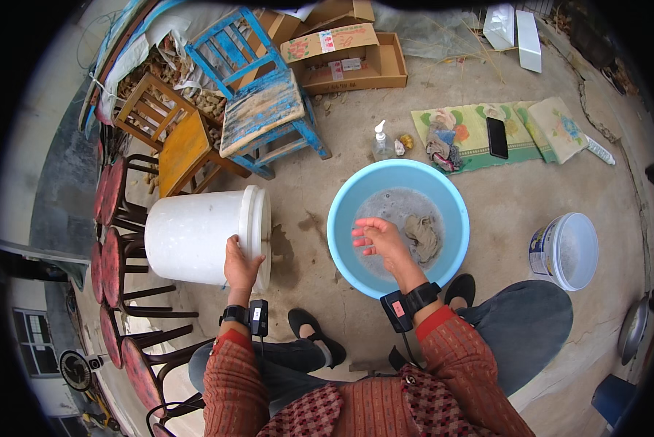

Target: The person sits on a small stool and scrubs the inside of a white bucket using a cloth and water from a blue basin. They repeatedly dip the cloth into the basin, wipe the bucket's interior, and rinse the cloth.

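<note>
My left hand (242, 267) is on the rim end of a large white plastic bucket (195, 235), its thumb over the ridged rim and its fingers against the wall. The bucket looks tipped on its side, with its mouth towards the right; its inside is hidden. My right hand (381, 240) hovers over a light blue plastic basin (339, 218), palm turned left, fingers loosely bent and apart, holding nothing. Cloudy, sudsy water (387, 202) covers the basin's bottom. A wet grey-beige cloth (424, 237) lies in it, right of my hand.
Behind the basin stand a pump bottle (382, 142) and a patterned mat (471, 131) bearing a crumpled cloth (442, 147) and a smartphone (497, 137). A small plastic bucket (562, 251) is at right. Wooden chairs (261, 109), stools (113, 265) and a cardboard box (354, 79) line the left and back.
</note>
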Tool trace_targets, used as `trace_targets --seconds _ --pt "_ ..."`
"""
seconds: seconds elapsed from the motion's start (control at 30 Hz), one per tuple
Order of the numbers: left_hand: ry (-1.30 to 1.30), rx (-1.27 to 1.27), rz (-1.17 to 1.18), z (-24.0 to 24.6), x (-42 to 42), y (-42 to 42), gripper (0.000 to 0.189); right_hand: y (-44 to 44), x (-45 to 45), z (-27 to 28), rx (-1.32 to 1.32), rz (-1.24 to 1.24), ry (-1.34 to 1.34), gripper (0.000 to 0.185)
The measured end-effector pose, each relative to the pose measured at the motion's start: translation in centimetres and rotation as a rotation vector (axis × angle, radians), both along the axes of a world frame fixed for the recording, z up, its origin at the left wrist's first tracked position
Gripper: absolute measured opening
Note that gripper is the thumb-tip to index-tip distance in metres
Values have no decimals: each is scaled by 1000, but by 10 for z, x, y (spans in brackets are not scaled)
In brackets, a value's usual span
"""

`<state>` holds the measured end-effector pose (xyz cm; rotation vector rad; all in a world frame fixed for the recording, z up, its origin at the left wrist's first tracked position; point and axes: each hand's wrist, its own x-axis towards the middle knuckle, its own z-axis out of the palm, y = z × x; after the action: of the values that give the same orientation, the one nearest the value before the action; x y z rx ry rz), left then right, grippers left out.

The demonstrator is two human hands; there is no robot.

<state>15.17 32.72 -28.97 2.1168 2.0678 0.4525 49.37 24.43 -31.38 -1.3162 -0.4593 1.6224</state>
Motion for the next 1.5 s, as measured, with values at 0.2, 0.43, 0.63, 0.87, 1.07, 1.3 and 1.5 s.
trace_targets --seconds 0.2,0.43,0.63,0.87,1.07,1.3,1.5 --pt "-11 -19 -11 3 5 -2 79 0 -2 -2 6 4 8 29" --pt "57 -52 21 4 12 -5 78 1 -1 -1 -6 10 -13 29" --pt "141 -39 -1 2 3 -12 78 2 2 0 -14 -25 -5 28" --pt "124 -39 24 -1 -5 -12 79 1 -1 -2 -1 -24 28 28" --pt "109 -25 2 -5 -10 -13 78 3 0 -5 0 -35 40 28" --pt "126 -27 -32 -8 -7 -14 77 4 0 -7 -13 -87 61 28" --pt "125 -47 -46 -8 -4 -14 78 5 3 -10 -16 -75 63 27"
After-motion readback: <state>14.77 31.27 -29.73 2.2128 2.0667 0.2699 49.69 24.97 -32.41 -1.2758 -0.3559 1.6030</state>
